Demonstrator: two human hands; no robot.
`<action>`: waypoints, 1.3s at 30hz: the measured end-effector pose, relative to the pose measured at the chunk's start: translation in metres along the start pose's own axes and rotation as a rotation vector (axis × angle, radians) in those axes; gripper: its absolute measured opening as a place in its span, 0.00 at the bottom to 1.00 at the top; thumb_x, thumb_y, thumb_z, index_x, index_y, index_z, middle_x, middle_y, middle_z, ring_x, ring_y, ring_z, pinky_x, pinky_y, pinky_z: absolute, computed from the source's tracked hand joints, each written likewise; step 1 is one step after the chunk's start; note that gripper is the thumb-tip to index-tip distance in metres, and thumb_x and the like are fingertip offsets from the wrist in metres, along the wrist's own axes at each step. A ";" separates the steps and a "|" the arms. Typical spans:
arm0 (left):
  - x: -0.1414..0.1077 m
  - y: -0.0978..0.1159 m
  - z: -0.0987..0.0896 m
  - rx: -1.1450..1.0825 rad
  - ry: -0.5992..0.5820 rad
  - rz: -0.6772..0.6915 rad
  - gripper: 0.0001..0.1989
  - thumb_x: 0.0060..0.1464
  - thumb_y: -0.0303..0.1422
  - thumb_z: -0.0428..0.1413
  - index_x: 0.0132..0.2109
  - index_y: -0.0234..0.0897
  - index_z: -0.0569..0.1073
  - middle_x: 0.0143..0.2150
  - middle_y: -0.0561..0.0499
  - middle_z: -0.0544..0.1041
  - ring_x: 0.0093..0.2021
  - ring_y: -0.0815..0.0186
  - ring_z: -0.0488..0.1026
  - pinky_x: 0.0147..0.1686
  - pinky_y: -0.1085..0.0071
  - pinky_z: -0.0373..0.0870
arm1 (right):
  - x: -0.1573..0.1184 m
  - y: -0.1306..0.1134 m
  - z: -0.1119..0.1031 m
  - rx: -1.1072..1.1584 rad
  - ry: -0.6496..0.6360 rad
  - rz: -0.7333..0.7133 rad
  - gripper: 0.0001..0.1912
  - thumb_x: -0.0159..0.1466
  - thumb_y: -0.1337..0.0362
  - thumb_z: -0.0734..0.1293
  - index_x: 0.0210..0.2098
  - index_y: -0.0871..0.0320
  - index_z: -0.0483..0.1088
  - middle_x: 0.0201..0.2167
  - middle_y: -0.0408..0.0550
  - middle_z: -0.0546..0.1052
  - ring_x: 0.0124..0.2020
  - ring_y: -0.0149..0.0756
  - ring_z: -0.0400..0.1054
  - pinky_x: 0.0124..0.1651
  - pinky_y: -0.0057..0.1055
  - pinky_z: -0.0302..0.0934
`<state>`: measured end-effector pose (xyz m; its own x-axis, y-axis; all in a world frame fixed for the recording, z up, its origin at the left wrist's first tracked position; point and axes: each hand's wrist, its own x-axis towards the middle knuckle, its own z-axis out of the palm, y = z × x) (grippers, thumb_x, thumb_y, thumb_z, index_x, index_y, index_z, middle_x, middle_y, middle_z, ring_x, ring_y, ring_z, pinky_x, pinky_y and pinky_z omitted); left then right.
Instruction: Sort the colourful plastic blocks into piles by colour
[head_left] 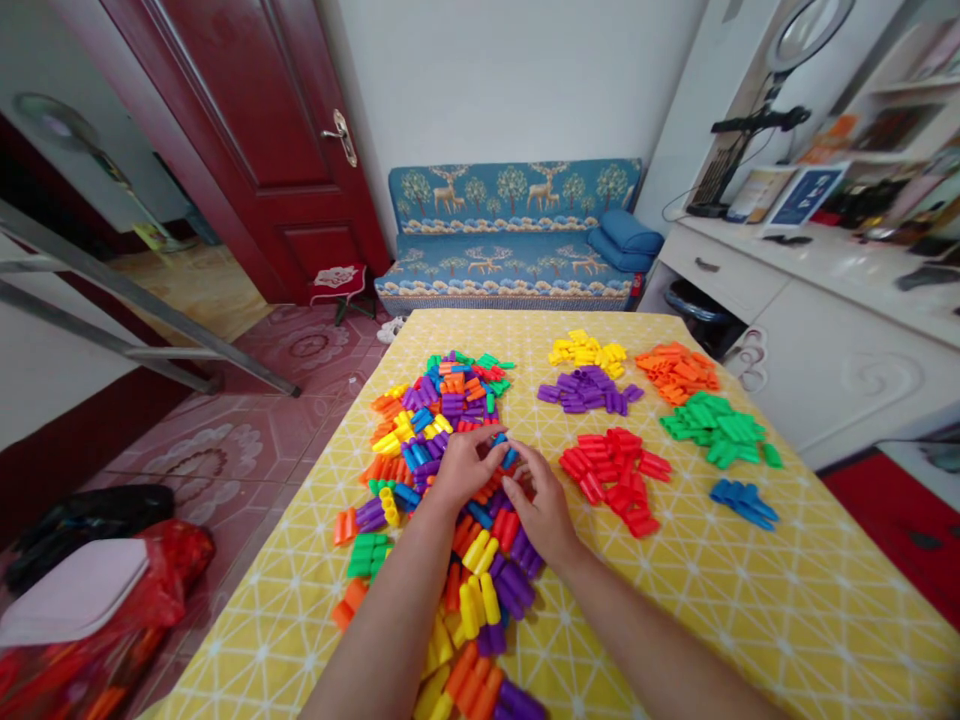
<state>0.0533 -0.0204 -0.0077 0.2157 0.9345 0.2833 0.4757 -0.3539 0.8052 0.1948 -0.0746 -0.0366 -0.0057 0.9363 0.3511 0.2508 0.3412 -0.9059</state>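
My left hand [469,462] and my right hand [544,505] meet above a mixed pile of plastic tube pieces [457,405]. Between their fingertips is a small blue tube piece [510,457], pinched from both sides. The pile runs toward me under my forearms, in orange, yellow, purple, green, red and blue; many pieces are joined in short rows. Right of my hands lie single-colour heaps: red pieces [619,480], purple pieces [589,390], yellow pieces [587,350], orange pieces [677,373], green pieces [716,430] and a small group of blue pieces [744,502].
A yellow patterned cloth covers the table [675,590]. Beyond its far edge stands a blue sofa [510,265]. On the right is a white cabinet [832,340]; on the left are a metal ladder [142,290], a small stool [341,285] and bags [97,580] on the floor.
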 end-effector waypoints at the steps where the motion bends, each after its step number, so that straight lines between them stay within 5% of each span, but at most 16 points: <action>1: 0.000 0.001 0.000 0.017 -0.018 0.010 0.16 0.55 0.34 0.55 0.48 0.33 0.78 0.23 0.53 0.73 0.22 0.71 0.66 0.24 0.76 0.62 | 0.000 0.001 -0.002 0.033 0.007 0.043 0.21 0.63 0.62 0.64 0.56 0.52 0.64 0.44 0.50 0.72 0.39 0.38 0.67 0.44 0.38 0.65; 5: 0.000 0.005 -0.002 0.071 -0.054 0.045 0.17 0.55 0.35 0.55 0.49 0.34 0.77 0.24 0.53 0.75 0.23 0.70 0.67 0.25 0.76 0.62 | 0.003 0.001 -0.007 0.152 0.037 0.166 0.17 0.61 0.61 0.65 0.50 0.54 0.67 0.37 0.47 0.74 0.35 0.37 0.68 0.40 0.35 0.65; 17: -0.001 0.004 0.000 -0.007 -0.125 0.080 0.16 0.56 0.39 0.56 0.47 0.36 0.78 0.38 0.47 0.82 0.34 0.63 0.77 0.35 0.71 0.72 | 0.007 0.005 -0.007 0.299 0.158 0.229 0.15 0.54 0.61 0.70 0.40 0.55 0.67 0.33 0.44 0.75 0.33 0.35 0.68 0.37 0.31 0.63; 22: -0.003 0.008 -0.003 -0.092 -0.094 0.086 0.15 0.58 0.40 0.55 0.45 0.35 0.78 0.39 0.46 0.81 0.38 0.62 0.78 0.40 0.70 0.72 | 0.006 0.001 -0.010 0.301 0.159 0.304 0.13 0.58 0.53 0.68 0.35 0.55 0.66 0.25 0.40 0.70 0.22 0.31 0.61 0.25 0.28 0.57; 28: -0.005 0.011 -0.003 -0.069 -0.136 0.126 0.14 0.55 0.40 0.58 0.39 0.33 0.78 0.33 0.47 0.80 0.34 0.64 0.75 0.37 0.72 0.70 | 0.005 0.002 -0.014 0.297 0.118 0.338 0.16 0.63 0.48 0.62 0.30 0.55 0.66 0.19 0.39 0.65 0.20 0.31 0.59 0.23 0.28 0.55; 35: -0.004 0.008 -0.001 -0.102 -0.093 0.108 0.12 0.55 0.38 0.57 0.33 0.32 0.76 0.28 0.50 0.77 0.29 0.68 0.72 0.30 0.76 0.66 | 0.006 0.006 -0.010 0.245 0.119 0.247 0.20 0.61 0.52 0.66 0.48 0.57 0.68 0.41 0.49 0.75 0.38 0.37 0.69 0.39 0.32 0.65; 39: -0.003 0.005 0.000 -0.113 -0.109 0.088 0.13 0.53 0.39 0.59 0.32 0.31 0.76 0.27 0.50 0.76 0.27 0.69 0.71 0.29 0.76 0.65 | 0.004 0.011 -0.006 0.196 0.122 0.207 0.28 0.56 0.56 0.71 0.55 0.55 0.64 0.44 0.49 0.75 0.36 0.36 0.69 0.39 0.33 0.66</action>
<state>0.0548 -0.0254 -0.0041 0.3458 0.8884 0.3020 0.3532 -0.4214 0.8353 0.2037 -0.0675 -0.0440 0.1451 0.9748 0.1696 0.0427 0.1650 -0.9854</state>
